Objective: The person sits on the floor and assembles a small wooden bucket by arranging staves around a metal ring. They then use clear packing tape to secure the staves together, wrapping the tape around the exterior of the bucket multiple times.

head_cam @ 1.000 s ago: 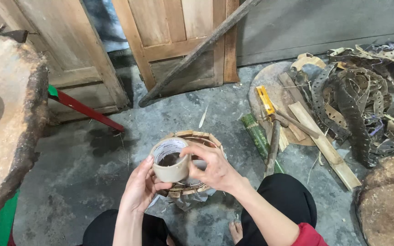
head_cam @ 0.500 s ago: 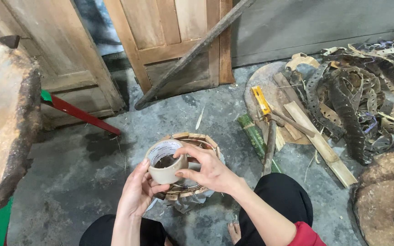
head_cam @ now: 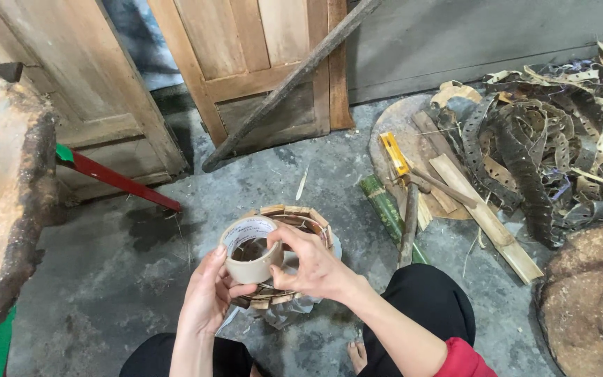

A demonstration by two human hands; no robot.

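Beige tape roll (head_cam: 251, 251) is gripped by both hands, left hand (head_cam: 207, 297) and right hand (head_cam: 313, 265), above a small woven bamboo-strip basket (head_cam: 294, 218) on the floor.

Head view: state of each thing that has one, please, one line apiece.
Tape roll: off the floor, gripped by both hands, opening facing up.
Left hand: wrapped around the roll's side.
Right hand: fingertips pinching the roll's rim.
Woven basket: on the floor behind the roll, open top.
Wooden door: panels standing ajar.
Wooden pole: leaning against the door.
Yellow-handled tool: lying flat on a round board.
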